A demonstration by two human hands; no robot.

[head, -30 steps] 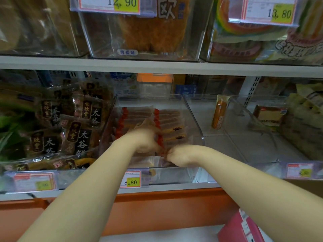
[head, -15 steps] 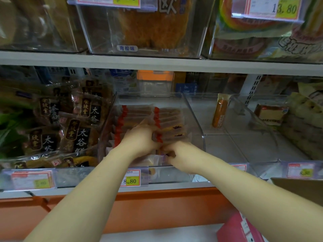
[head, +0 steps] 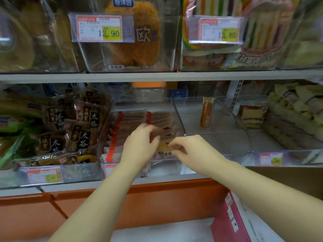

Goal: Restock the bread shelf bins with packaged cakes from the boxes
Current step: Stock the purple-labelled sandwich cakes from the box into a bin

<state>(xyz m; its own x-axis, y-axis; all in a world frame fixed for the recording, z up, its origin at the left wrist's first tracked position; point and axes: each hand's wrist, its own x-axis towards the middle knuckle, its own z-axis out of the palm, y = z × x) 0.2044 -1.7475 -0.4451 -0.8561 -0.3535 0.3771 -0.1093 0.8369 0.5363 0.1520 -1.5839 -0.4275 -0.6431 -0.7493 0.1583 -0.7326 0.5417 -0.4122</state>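
A clear plastic bin point(head: 178, 116) on the middle shelf holds rows of flat packaged cakes point(head: 129, 119) with red-edged wrappers. My left hand point(head: 139, 145) reaches into the bin's front and its curled fingers grip a clear-wrapped cake point(head: 163, 146). My right hand point(head: 190, 149) comes in from the right and pinches the same packet at its right end. Both hands sit over the front row of the bin; the packets under them are hidden.
Left of the bin lie dark-labelled round cakes point(head: 82, 133). To the right, a near-bare bin holds one orange packet point(head: 206, 114), then a wrapped cake slice point(head: 251, 116). A cardboard box point(head: 288, 179) and a pink box point(head: 232, 222) stand at lower right. Price tags line the shelf edges.
The view has tilted up a little. Both hands stay at the bin's front on the packet, the right hand drawn slightly back to the right.
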